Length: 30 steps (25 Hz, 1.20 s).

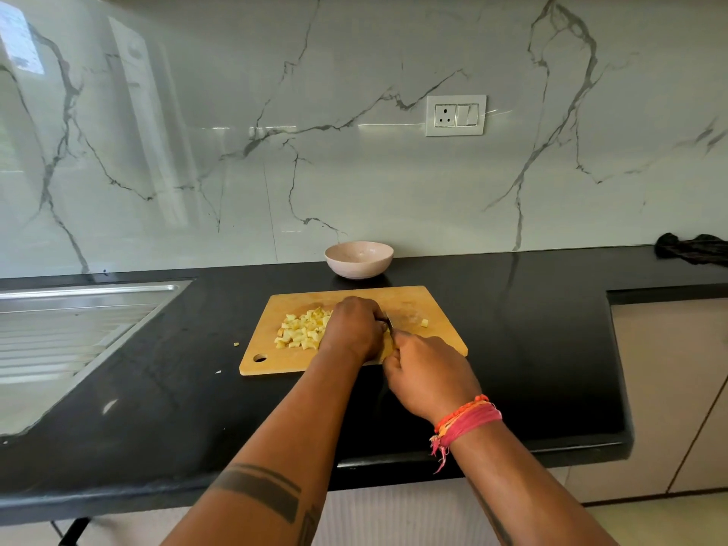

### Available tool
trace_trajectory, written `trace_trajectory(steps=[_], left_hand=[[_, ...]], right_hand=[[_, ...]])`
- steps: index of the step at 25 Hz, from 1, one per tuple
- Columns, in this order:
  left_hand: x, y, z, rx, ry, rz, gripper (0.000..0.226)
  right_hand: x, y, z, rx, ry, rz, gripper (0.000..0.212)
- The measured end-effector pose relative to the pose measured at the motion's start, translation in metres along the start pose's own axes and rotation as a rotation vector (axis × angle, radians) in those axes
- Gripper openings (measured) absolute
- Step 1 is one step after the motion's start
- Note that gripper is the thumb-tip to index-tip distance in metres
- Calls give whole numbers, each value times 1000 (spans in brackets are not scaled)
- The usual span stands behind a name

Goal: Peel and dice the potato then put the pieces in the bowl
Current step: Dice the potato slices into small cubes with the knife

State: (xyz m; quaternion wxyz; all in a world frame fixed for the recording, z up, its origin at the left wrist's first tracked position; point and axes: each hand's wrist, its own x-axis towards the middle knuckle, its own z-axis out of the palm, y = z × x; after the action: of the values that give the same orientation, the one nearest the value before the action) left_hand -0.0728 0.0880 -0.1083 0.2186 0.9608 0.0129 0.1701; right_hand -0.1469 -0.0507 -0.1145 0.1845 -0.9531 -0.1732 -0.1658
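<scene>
A wooden cutting board [413,299] lies on the black counter. A heap of yellow diced potato pieces [301,329] sits on its left half, and one stray cube [424,322] lies to the right. My left hand [352,327] is curled over the right edge of the heap, pressing down on potato that it hides. My right hand [427,374] grips a knife handle; a short stretch of the blade [390,323] shows between the two hands. A pale pink bowl [359,258] stands behind the board by the wall, and I see no pieces in it.
A steel sink drainboard [78,329] fills the counter's left side. Small potato scraps [236,344] lie on the counter left of the board. A dark cloth [693,248] sits at the far right. The counter's front edge [394,463] runs under my forearms.
</scene>
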Motion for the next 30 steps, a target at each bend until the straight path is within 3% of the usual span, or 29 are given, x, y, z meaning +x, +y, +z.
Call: trace_trajectory(steps=[13,19,24,27,30], left_hand=[[1,2,2,-14,6,-25,13],[2,2,4,13,19,-11,14],[1,2,4,20,18,-6,16],[1,3,4,25,25,-7,16],[-1,2,3,10,25,-8,15]], right_hand=[[-1,-1,0,-12,-1,-8,20],[7,4,-2,27,-109,-36,19],[9,12,-11,173,-178,58,28],[0,10,-8,126,-104,45,34],[-4,14,-9,283,-31,120,44]])
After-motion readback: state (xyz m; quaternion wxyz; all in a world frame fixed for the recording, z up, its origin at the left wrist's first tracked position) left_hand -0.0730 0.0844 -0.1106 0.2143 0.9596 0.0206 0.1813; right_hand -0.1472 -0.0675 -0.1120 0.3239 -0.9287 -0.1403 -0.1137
